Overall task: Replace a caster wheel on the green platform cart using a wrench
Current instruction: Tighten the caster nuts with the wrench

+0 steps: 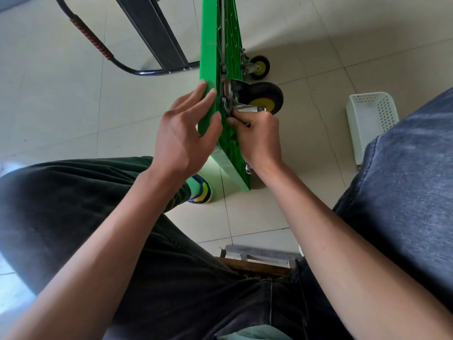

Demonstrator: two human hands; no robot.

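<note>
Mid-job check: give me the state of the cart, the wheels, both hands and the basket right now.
Cart: tipped on its edge, underside facing right.
Near wheel: on its bracket against the cart.
Far wheel: mounted.
Left hand: fingers straight, bracing the cart's edge.
Right hand: gripping a metal tool at the near wheel's plate.
Basket: lying on the floor, contents not visible.

Bright, even daylight all round, pale floor tiles (pixel 282 28) nearly washing out at the top right. Soft shadow spreads on the floor right of the upright green cart (pixel 210 57), another under its near corner, so light comes from the left. A hazy white glare blooms at the left edge. Wide-angle bend is strong: tile seams curve, forearms balloon at the bottom corners. Centre is crisp; the denim at the right edge goes soft and smeared.
</note>
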